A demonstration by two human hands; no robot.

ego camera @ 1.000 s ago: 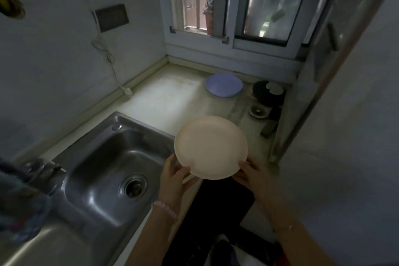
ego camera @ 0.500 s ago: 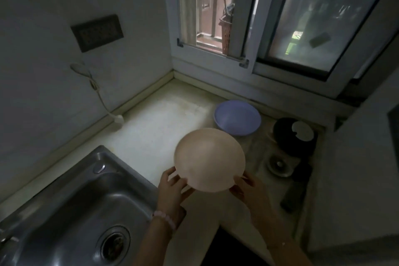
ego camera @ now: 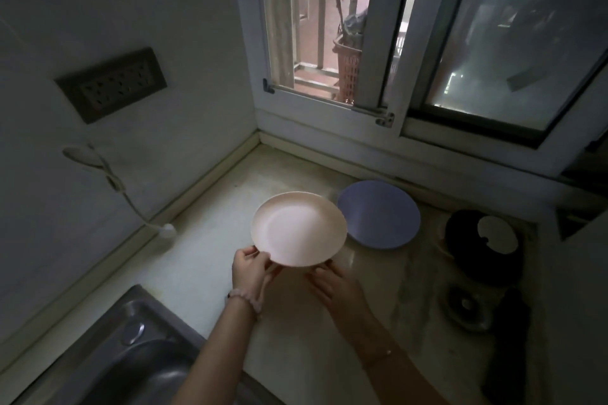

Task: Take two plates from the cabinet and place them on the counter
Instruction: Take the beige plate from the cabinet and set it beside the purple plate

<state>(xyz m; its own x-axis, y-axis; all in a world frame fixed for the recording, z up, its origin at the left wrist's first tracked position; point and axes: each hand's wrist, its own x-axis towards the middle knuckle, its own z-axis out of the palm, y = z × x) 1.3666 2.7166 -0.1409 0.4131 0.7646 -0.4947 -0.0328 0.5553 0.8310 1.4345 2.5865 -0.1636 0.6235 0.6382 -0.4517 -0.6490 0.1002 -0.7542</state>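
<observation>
**Cream plate held over the kitchen counter**

Both hands grip a cream plate [ego camera: 298, 229] by its near rim: left hand [ego camera: 249, 270] pinching it, right hand [ego camera: 332, 283] beneath the edge. It overlaps a purple plate [ego camera: 383, 215] lying on the counter [ego camera: 210, 240] beneath the window [ego camera: 332, 29].

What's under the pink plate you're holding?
Under the pink plate you can see fingers of the left hand and right hand at its near edge, and pale counter around it. The counter directly beneath is covered.
</observation>
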